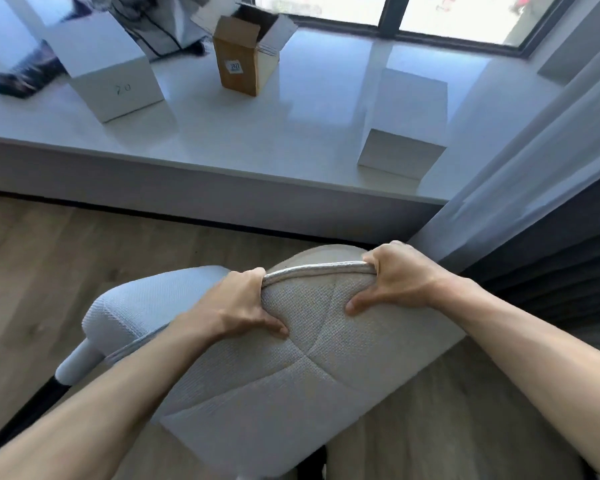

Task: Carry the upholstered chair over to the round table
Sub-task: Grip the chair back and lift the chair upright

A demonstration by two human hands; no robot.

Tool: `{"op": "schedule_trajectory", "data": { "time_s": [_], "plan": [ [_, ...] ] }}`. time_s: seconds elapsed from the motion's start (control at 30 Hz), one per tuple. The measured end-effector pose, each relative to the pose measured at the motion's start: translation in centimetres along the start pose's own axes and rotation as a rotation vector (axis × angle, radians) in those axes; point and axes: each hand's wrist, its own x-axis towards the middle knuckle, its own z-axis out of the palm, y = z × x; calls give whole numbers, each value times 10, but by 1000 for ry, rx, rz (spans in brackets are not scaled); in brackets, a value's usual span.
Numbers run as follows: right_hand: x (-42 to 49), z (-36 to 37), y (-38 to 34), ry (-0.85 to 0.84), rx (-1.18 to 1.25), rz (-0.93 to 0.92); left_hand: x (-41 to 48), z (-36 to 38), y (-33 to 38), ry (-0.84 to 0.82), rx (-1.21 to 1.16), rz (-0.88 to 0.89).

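Observation:
The upholstered chair (291, 375) fills the lower middle of the head view, light beige woven fabric with stitched seams on its backrest. Its seat shows to the left, with a white leg ending in black at the lower left. My left hand (236, 306) grips the top edge of the backrest on its left side, thumb pressed on the back panel. My right hand (399, 277) grips the same top edge further right, fingers curled over the piping. No round table is in view.
A raised white window ledge (222, 174) runs across ahead, carrying a white box marked "20" (111, 71), an open brown cardboard box (245, 53) and another white box (404, 133). A sheer curtain (520, 161) hangs at right. Wooden floor (49, 271) lies below.

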Motion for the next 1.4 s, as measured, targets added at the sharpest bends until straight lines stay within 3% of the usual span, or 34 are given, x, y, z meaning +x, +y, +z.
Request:
{"op": "schedule_trajectory", "data": {
  "time_s": [0.27,0.57,0.97,1.4],
  "plan": [
    [-66,-34,-75,142,-312,-122,-87,-14,10,287,-81,16],
    [-124,23,-107,449,-501,-357,-159,40,-31,550,-190,123],
    [-185,145,-252,534,-540,-314,-278,85,-145,601,-353,134],
    [-240,240,-313,383,-570,-188,-365,132,-189,470,-471,-66]
  ]
}}
